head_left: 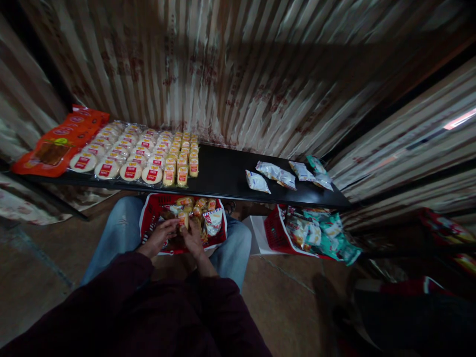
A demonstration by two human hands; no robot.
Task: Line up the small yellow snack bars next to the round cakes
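Over the red basket (146,218) in my lap, my left hand (160,236) and my right hand (193,240) meet around a small yellow wrapped cake (183,219). Fingers of both hands close on its sides. Inside the basket lie more yellow wrapped cakes (201,204) and a white snack packet (213,222). Beyond it, on the black shelf (221,171), similar yellow cakes (182,174) stand in short columns. Left of them are rows of round white packaged pastries (131,171) with red labels.
An orange snack bag (55,141) lies at the shelf's left end. Several white packets (273,171) lie toward the right. A second red basket (275,233) with green and clear bags (332,233) stands right of my knee, beside a white box (256,238). Patterned curtain (208,74) hangs behind.
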